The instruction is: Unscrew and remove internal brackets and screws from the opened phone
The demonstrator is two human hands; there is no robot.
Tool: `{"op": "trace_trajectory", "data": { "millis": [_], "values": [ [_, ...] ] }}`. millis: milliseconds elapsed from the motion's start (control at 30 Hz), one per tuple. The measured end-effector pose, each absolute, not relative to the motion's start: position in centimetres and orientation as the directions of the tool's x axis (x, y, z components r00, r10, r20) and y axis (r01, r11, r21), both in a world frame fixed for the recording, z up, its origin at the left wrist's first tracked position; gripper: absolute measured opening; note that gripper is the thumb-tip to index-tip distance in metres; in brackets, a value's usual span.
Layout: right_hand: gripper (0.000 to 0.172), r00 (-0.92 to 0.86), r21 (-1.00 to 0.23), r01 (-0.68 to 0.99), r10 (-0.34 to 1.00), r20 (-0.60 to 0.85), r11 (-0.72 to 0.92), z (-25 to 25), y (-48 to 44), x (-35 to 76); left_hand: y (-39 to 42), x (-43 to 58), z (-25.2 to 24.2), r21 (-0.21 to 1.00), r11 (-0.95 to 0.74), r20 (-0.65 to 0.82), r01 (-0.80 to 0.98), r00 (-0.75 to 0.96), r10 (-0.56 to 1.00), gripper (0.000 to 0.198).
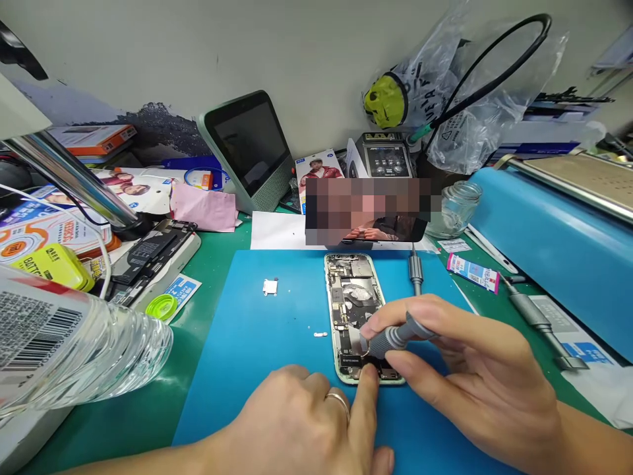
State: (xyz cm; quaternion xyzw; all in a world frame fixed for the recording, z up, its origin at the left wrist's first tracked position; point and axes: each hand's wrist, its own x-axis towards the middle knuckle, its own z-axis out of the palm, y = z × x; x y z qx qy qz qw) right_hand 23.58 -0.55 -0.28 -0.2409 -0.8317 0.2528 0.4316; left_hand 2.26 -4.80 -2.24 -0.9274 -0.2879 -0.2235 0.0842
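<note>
An opened smartphone (pixel 350 287), its circuit board and inner parts bare, lies face up on the blue mat (pixel 237 356). My right hand (pixel 494 369) grips a small grey screwdriver (pixel 386 342) between thumb and fingers, held over the phone's lower half; its tip is hidden. With the index finger stretched out, my left hand (pixel 301 415) presses on the phone's bottom end and holds nothing; a ring is on one of its fingers. Left of the phone lie a small silver bracket (pixel 270 286) and a smaller metal plate (pixel 320 334).
Behind the phone stands a propped-up phone (pixel 395 224) with a partly blurred screen. Two more screwdrivers (pixel 415 269) lie at the right. A clear bottle (pixel 123 349) looms at the left, near another opened phone (pixel 148 257). A glass jar (pixel 457 208) stands by a blue machine (pixel 544 244).
</note>
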Motion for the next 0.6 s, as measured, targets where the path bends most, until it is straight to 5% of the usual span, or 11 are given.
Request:
{"op": "trace_trajectory", "data": {
  "millis": [600],
  "values": [
    [0.081, -0.455, -0.55, 0.217, 0.582, 0.674, 0.807, 0.2, -0.9, 22.1, -4.8, 2.5, -2.2, -0.015, -0.818, 0.496, 0.575, 0.715, 0.493, 0.02]
  ]
}}
